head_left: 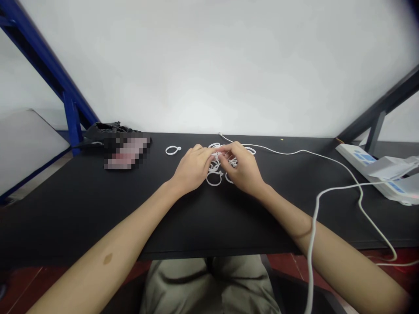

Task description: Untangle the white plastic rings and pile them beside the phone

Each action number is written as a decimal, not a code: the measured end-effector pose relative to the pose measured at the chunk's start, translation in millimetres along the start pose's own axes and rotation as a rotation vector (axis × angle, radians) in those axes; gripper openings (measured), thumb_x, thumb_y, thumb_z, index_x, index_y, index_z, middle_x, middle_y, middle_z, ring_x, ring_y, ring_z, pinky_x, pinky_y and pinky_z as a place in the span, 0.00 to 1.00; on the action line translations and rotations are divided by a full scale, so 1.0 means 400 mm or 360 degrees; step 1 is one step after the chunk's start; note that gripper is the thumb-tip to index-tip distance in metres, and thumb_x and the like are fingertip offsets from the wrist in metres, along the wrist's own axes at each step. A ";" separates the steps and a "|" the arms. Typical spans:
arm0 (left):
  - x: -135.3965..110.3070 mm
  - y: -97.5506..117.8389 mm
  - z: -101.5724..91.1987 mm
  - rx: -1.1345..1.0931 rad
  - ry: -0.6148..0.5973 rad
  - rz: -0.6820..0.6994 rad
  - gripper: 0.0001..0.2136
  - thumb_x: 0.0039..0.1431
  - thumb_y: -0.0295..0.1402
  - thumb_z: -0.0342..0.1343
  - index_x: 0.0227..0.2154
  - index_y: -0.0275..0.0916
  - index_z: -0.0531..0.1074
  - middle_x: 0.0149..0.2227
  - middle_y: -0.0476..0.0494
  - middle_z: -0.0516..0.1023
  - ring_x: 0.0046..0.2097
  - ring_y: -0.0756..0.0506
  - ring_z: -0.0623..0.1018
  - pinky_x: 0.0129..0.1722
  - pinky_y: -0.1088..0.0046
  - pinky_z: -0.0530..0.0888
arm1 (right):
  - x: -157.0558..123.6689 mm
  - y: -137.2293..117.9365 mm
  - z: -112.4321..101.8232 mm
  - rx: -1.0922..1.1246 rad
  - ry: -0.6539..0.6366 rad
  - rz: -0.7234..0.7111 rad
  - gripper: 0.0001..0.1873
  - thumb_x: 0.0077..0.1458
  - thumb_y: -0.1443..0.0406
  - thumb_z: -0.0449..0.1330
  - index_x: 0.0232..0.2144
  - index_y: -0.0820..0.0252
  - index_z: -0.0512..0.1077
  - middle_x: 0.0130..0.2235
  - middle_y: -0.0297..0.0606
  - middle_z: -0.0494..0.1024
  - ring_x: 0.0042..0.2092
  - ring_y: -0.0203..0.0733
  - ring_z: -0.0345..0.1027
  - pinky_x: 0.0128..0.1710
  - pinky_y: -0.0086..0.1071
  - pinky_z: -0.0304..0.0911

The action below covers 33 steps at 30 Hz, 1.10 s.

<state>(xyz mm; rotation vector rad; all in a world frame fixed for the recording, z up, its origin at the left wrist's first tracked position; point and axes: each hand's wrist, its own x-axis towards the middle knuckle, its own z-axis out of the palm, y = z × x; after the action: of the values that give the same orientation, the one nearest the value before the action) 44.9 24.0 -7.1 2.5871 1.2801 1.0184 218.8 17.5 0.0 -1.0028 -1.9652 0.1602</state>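
Several white plastic rings, each with a small eyelet or clip, lie in a loose pile on the black table. My left hand is over the pile's left side, its thumb and fingers pinched on a white ring piece. From the other side my right hand closes thumb and forefinger on the same spot. The fingers partly cover the piece and much of the pile. A single white ring lies apart, left of my left hand.
A white cable runs along the table behind my hands, and another cable crosses above my right forearm. White-and-blue boxes stand at right. A blurred-out object and black plastic lie at left. A white wall rises behind.
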 end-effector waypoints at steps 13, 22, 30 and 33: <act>0.000 -0.004 -0.002 0.0102 -0.0105 -0.0071 0.13 0.70 0.31 0.40 0.38 0.39 0.71 0.34 0.44 0.76 0.37 0.42 0.73 0.37 0.64 0.68 | -0.005 -0.022 -0.002 0.0137 -0.0097 0.0072 0.11 0.58 0.68 0.56 0.45 0.59 0.69 0.38 0.37 0.75 0.30 0.33 0.69 0.31 0.31 0.68; -0.004 -0.005 0.000 0.0147 -0.0145 -0.0033 0.14 0.70 0.30 0.40 0.37 0.39 0.72 0.33 0.44 0.76 0.36 0.43 0.70 0.36 0.65 0.66 | -0.005 -0.024 -0.007 0.0072 -0.0148 -0.0039 0.08 0.61 0.68 0.54 0.41 0.58 0.72 0.37 0.37 0.74 0.32 0.34 0.67 0.33 0.32 0.67; -0.003 0.003 -0.001 0.0073 -0.0133 -0.0088 0.16 0.71 0.33 0.39 0.48 0.38 0.71 0.39 0.44 0.77 0.40 0.42 0.71 0.42 0.64 0.68 | -0.003 -0.011 0.000 0.0036 -0.0120 -0.0014 0.08 0.62 0.67 0.54 0.40 0.59 0.72 0.36 0.38 0.74 0.31 0.35 0.66 0.33 0.31 0.66; -0.005 0.014 -0.005 -0.0007 -0.0094 -0.0131 0.16 0.71 0.34 0.39 0.53 0.38 0.68 0.44 0.43 0.77 0.45 0.43 0.71 0.47 0.62 0.68 | -0.001 -0.006 -0.001 0.0061 -0.0075 0.0071 0.08 0.63 0.65 0.53 0.41 0.59 0.71 0.37 0.38 0.76 0.30 0.35 0.67 0.33 0.32 0.66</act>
<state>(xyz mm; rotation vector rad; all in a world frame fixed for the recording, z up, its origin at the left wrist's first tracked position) 46.7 18.5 -4.4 2.5180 1.3562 0.9229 217.9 15.4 1.1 -1.0271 -1.9761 0.2475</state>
